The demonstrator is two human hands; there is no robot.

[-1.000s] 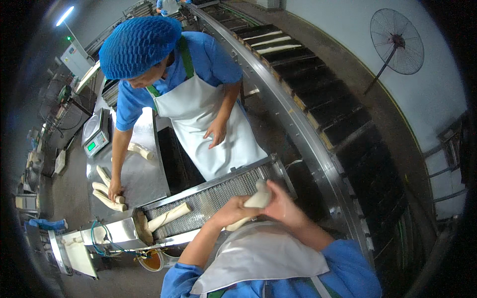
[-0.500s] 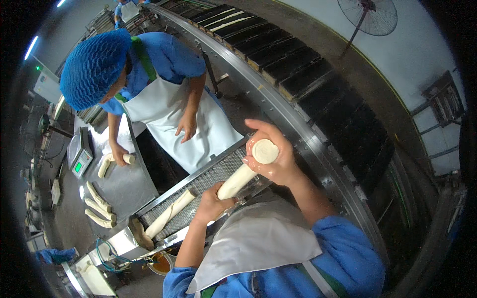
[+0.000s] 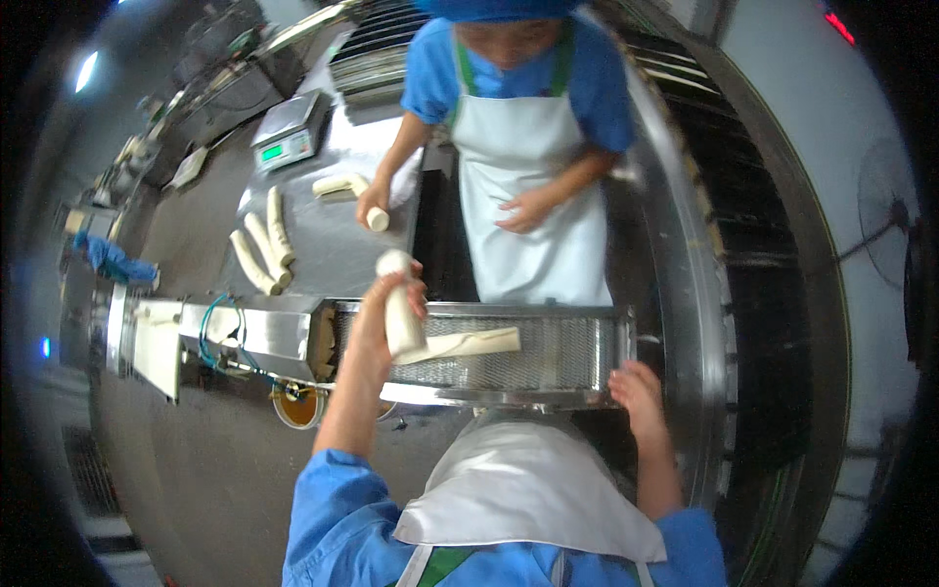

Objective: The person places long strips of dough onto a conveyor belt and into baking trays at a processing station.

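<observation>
My left hand [image 3: 377, 318] grips a pale dough roll [image 3: 398, 303], held upright above the left end of a metal mesh conveyor [image 3: 562, 347]. A flattened strip of dough [image 3: 469, 342] lies on the mesh just right of that roll. My right hand [image 3: 636, 391] rests on the conveyor's near right edge, fingers apart and holding nothing. Across the machine stands a co-worker in a blue shirt and white apron [image 3: 518, 186]; one of that person's hands [image 3: 372, 207] holds a short dough piece on the steel table.
Several dough rolls [image 3: 262, 245] lie on the steel table [image 3: 323, 249] at the left, behind a digital scale [image 3: 289, 132]. A long curved steel rail [image 3: 699, 293] and dark slatted racks run along the right. A blue cloth [image 3: 112, 259] sits far left.
The view swung round, so the co-worker now stands straight ahead. The dough roll went from my right hand into my left. My right hand dropped to the conveyor's edge.
</observation>
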